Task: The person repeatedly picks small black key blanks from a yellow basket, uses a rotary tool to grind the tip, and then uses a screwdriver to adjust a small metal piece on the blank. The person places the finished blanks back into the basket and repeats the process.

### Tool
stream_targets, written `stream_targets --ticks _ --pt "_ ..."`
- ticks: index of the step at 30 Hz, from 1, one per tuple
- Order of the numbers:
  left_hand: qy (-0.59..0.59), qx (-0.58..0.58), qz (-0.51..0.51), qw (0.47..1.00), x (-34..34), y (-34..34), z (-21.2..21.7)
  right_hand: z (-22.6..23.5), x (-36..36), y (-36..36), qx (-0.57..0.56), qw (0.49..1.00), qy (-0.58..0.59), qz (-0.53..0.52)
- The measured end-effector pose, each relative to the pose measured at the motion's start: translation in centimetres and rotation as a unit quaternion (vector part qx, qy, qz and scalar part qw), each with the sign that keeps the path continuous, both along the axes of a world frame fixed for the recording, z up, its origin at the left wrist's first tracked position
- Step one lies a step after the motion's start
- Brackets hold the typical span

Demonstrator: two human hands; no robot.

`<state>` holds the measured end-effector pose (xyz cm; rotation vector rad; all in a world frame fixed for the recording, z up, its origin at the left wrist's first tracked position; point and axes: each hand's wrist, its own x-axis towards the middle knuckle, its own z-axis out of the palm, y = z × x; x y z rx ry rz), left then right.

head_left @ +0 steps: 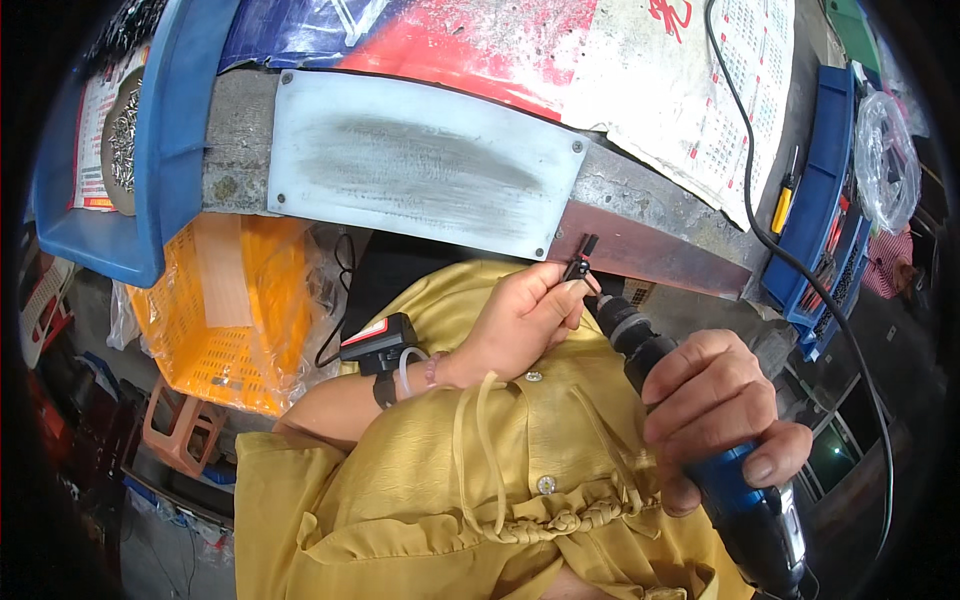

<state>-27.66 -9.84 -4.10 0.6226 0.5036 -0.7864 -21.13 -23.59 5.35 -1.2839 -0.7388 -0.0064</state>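
Right hand (715, 420) gripping driver (735, 490), orange basket (205, 367), blue bin (172, 140) — cable (835, 308) crossing paper (680, 90)

Black piece (577, 268), power driver (728, 482) partly hidden by hands (527, 315) (710, 405).

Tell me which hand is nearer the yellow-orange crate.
Left. The left hand, holding a small black part, is to the right of the yellow-orange crate; the right hand, gripping the power tool, is farther right.

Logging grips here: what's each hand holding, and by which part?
The right hand grips a power driver around its body; the left hand pinches a small black part by its lower end.
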Motion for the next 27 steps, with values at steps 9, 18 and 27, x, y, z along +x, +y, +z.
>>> stream_targets --ticks 9,18,27 --pt "0.003 -0.009 0.004 1.0 0.0 -0.1 0.0 0.0 0.3 -0.2 -0.012 1.0 0.009 0.013" --pt "-0.002 -0.001 0.001 1.0 0.0 0.0 -0.1 0.2 0.0 -0.1 -0.092 0.995 -0.024 -0.018" --pt "-0.02 0.007 0.013 1.0 0.0 -0.1 0.0 0.5 0.7 0.1 -0.05 0.998 0.038 0.003"
